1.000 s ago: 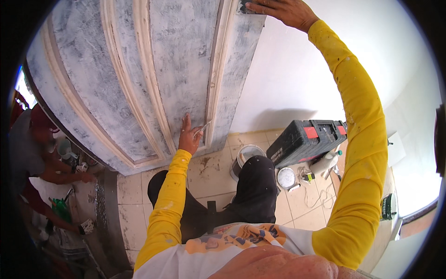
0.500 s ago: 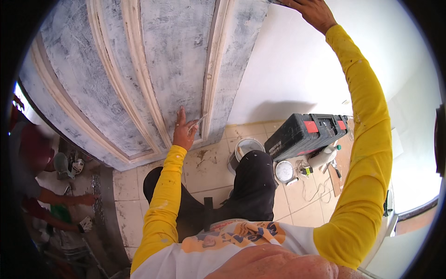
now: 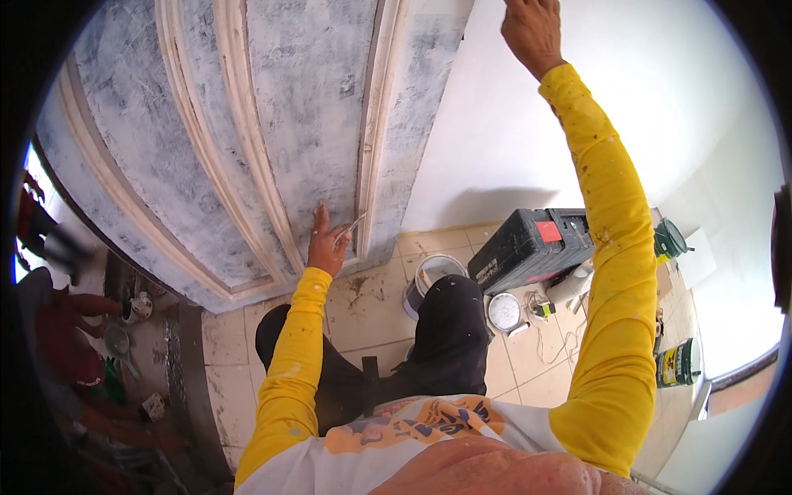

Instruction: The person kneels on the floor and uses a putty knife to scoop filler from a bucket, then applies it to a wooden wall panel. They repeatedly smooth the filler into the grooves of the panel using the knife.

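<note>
A tall grey-white smeared door panel (image 3: 313, 107) with cream raised mouldings (image 3: 247, 107) stands before me. My left hand (image 3: 327, 249) is at the panel's lower part, its index finger stretched up along the surface. Between its other fingers is a thin, pale, flat tool (image 3: 356, 221), its tip by the right-hand moulding; its exact kind is unclear. My right hand (image 3: 533, 35) is raised at the top edge of the view, in front of the white wall and right of the panel. Its fingers are mostly cut off, so whether they hold anything is hidden.
By my knee stands a bucket (image 3: 438, 268). A black toolbox (image 3: 528, 247) leans by the wall, with a round white-filled tub (image 3: 504, 312) and a pale bottle (image 3: 569, 286) beside it. Buckets (image 3: 678, 363) stand at right. People (image 3: 70, 346) work at left beyond the panel.
My right hand has moved left and slightly down, its fingers turning from leftward to upward. My left hand stays almost where it was, still with the tool. People at left have shifted.
</note>
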A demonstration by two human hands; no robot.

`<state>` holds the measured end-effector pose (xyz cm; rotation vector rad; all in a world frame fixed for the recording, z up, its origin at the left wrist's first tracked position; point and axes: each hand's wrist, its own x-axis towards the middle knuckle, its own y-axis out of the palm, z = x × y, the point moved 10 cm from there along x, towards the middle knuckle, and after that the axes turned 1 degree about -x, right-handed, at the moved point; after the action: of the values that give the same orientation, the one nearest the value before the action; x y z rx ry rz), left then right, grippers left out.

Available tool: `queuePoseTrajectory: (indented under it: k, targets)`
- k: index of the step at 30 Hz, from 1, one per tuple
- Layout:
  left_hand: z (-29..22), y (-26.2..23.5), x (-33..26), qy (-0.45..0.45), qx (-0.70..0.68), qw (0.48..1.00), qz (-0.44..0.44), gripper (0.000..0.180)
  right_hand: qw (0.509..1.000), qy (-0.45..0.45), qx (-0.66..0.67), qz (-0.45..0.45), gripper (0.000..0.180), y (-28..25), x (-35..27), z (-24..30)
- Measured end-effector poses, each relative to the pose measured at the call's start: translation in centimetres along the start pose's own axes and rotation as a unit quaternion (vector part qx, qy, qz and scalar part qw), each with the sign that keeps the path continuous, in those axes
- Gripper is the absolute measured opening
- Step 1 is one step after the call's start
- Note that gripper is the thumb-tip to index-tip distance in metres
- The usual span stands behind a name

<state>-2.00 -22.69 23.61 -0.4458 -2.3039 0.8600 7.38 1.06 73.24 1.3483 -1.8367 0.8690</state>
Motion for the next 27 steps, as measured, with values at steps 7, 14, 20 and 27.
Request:
queuePoseTrajectory:
  k: [7, 14, 20, 27]
  targets:
    - [0.0, -0.5, 0.1, -0.008, -0.08, 0.997, -0.023, 0.035, 0.992, -0.015, -0.037, 0.12, 0.078, 2.5, -6.9, 3.7]
    - [-0.4, -0.7, 0.0, 0.002, -0.097, 0.995, -0.033, 0.036, 0.963, -0.253, -0.074, 0.049, 0.072, -0.7, -1.4, 4.2]
    - [-0.2, -0.8, -0.1, 0.007, -0.056, 0.998, -0.027, 0.031, 0.924, -0.358, -0.075, 0.108, 0.069, 1.0, 3.0, 4.0]
    - [-0.1, -0.2, -0.1, 0.019, 0.009, 1.0, -0.015, 0.049, 0.972, -0.199, -0.044, 0.115, 0.065, 1.7, -1.9, 3.5]
